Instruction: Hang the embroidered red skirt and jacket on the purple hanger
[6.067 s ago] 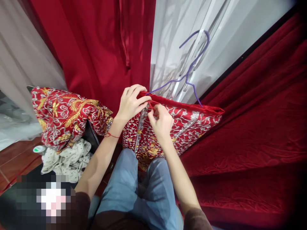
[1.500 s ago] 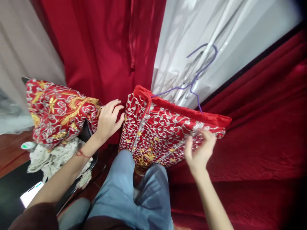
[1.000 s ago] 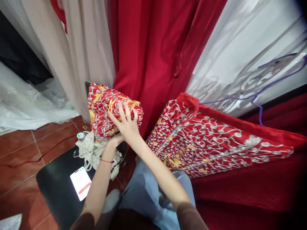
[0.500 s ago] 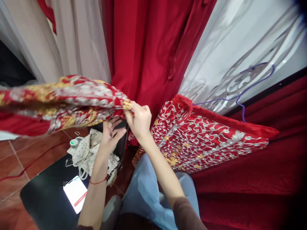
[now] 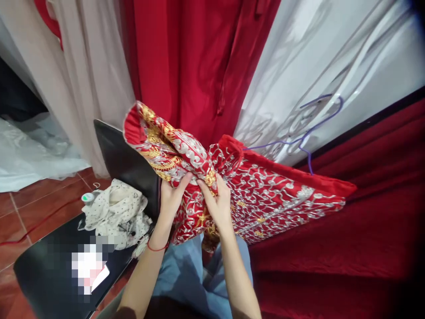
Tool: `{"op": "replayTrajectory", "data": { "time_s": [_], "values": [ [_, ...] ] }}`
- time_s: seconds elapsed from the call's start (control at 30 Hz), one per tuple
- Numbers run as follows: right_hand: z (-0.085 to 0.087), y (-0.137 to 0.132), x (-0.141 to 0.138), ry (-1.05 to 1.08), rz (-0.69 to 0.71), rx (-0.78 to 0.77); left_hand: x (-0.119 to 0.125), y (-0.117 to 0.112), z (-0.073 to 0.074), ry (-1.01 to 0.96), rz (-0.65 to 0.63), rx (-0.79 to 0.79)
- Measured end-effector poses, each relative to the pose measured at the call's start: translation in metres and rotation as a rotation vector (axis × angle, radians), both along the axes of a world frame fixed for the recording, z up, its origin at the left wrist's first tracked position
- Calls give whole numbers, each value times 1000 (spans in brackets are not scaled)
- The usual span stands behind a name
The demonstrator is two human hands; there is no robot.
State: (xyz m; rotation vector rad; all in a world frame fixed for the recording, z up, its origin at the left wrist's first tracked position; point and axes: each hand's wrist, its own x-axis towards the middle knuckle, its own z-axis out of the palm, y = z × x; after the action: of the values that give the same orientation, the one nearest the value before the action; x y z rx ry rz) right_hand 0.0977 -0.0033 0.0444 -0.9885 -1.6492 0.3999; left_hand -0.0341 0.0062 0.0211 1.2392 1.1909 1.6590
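Both my hands are closed on a red garment (image 5: 179, 153) covered in gold and silver embroidery, held bunched above my lap. My left hand (image 5: 171, 197) pinches its lower edge, thumb on top. Close beside it, my right hand (image 5: 218, 201) grips the fabric with the thumb across the front; the fingers beneath are hidden. The garment's far end folds open at the upper left and shows plain red lining. Just right of my hands, a red skirt-like piece (image 5: 282, 181) with silver scrollwork hangs from a purple hanger (image 5: 307, 133); the two fabrics overlap visually.
A black chair (image 5: 43, 266) at the left bears a dotted cream cloth bag (image 5: 114, 208) and a phone (image 5: 99, 279), partly blurred out. Red curtain-like fabric (image 5: 186, 53) and white drapes stand behind. A white scrolled metal rack (image 5: 368, 48) is at upper right.
The embroidered garment, stretched out far to the left before, is now drawn in and bunched before me. My left hand, formerly beneath it with fingers spread, now grips it beside my right hand.
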Motion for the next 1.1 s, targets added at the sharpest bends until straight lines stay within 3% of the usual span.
{"op": "replayTrajectory", "data": {
  "time_s": [0.13,0.33,0.47,0.57,0.63,0.7,0.77,0.87,1.0,1.1],
  "values": [
    [-5,-9,28,97,22,-78,22,8,13,-82,67,35],
    [-10,6,42,286,-47,-200,42,16,17,101,86,-53],
    [-1,19,39,143,-39,-174,34,19,24,194,9,-106],
    [10,23,34,-49,96,-150,16,24,43,155,-60,-156],
    [18,28,30,-153,181,-123,2,28,60,94,-180,-206],
    [28,37,27,-230,242,-61,-10,32,78,67,-302,-249],
    [37,48,26,-294,266,44,-18,37,94,106,-324,-240],
    [48,65,30,-378,277,134,-23,52,111,311,-161,-170],
    [67,84,44,-520,348,70,-25,90,120,721,19,-142],
    [80,96,56,-467,61,176,-21,121,118,855,170,-134]
  ]
}}
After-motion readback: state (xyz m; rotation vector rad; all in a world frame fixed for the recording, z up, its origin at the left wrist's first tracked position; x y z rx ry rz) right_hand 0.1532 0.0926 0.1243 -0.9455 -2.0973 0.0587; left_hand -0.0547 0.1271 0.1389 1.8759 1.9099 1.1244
